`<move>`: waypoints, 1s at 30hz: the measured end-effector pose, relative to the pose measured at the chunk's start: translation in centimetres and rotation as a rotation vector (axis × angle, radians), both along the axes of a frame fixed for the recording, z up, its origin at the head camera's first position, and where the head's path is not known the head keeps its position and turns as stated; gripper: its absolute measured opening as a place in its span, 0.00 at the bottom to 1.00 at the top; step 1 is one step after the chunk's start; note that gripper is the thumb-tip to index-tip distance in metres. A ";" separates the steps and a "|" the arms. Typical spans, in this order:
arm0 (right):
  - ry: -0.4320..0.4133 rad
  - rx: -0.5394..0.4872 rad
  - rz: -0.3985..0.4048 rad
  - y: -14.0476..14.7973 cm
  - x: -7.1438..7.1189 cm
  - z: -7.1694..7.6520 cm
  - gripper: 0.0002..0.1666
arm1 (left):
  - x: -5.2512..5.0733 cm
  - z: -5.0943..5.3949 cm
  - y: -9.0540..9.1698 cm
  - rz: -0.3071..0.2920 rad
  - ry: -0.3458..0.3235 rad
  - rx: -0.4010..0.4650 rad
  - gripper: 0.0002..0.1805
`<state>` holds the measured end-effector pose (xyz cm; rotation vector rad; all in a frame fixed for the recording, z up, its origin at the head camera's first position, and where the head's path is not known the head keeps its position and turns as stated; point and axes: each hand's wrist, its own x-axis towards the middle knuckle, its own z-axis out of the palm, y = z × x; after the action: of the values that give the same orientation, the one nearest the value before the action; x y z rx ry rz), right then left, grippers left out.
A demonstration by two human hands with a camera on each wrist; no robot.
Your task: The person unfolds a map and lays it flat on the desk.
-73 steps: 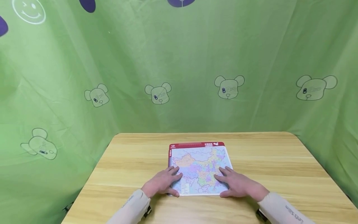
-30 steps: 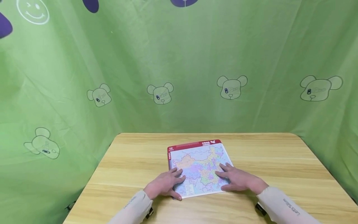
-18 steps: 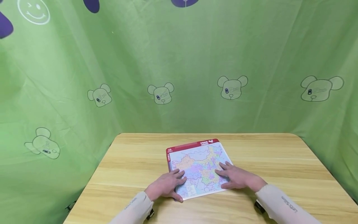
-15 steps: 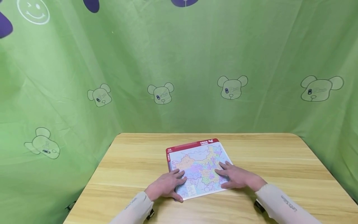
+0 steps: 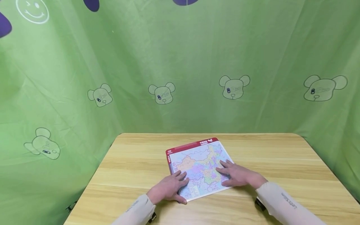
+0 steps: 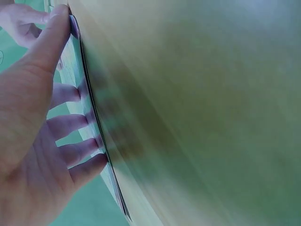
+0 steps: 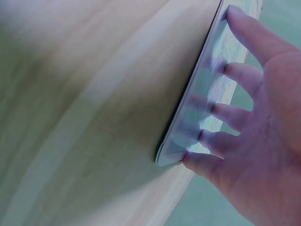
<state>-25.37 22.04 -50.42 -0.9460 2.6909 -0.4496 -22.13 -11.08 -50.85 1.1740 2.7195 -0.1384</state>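
Observation:
A thin flat board printed with a coloured map [image 5: 197, 168] and a red top band lies on the wooden table, turned counterclockwise so its right side sits farther away. My left hand [image 5: 168, 187] rests with spread fingers on its lower left edge, thumb at the near corner. On the lower right part lie the spread fingertips of my right hand [image 5: 239, 175]. In the left wrist view, the fingers [image 6: 73, 125] touch the face of the map board [image 6: 87, 89]. The right wrist view has straight fingers [image 7: 230, 115] pressing on the glossy map board [image 7: 197, 108].
The wooden table [image 5: 281, 156] has rounded far corners. A green curtain [image 5: 194, 50] with bear-head drawings hangs behind and on both sides. Dark straps show under both pale sleeves [image 5: 284, 200].
The map board has turned counterclockwise from lying square to the table. My left hand has come slightly nearer and to the right, while my right hand has gone slightly away.

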 end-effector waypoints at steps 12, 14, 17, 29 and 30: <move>-0.043 -0.005 -0.017 -0.1 -0.8 0.2 0.41 | 0.4 0.1 0.7 0.002 0.040 -0.040 0.51; -0.049 -0.005 -0.023 -0.1 -0.9 0.2 0.41 | 0.5 0.0 0.7 0.005 0.047 -0.034 0.51; -0.053 0.001 -0.035 -0.1 -1.1 0.2 0.40 | 0.7 -0.1 0.8 0.004 0.059 -0.019 0.51; -0.060 0.008 -0.027 -0.2 -1.6 0.4 0.39 | 1.0 -0.3 1.5 0.012 0.074 -0.031 0.51; -0.063 0.007 -0.028 -0.2 -1.7 0.4 0.39 | 1.0 -0.3 1.5 0.012 0.074 -0.034 0.51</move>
<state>-27.04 21.89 -50.04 -0.8785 2.6505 -0.4676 -21.15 -9.57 -51.19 1.1649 2.7755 -0.2304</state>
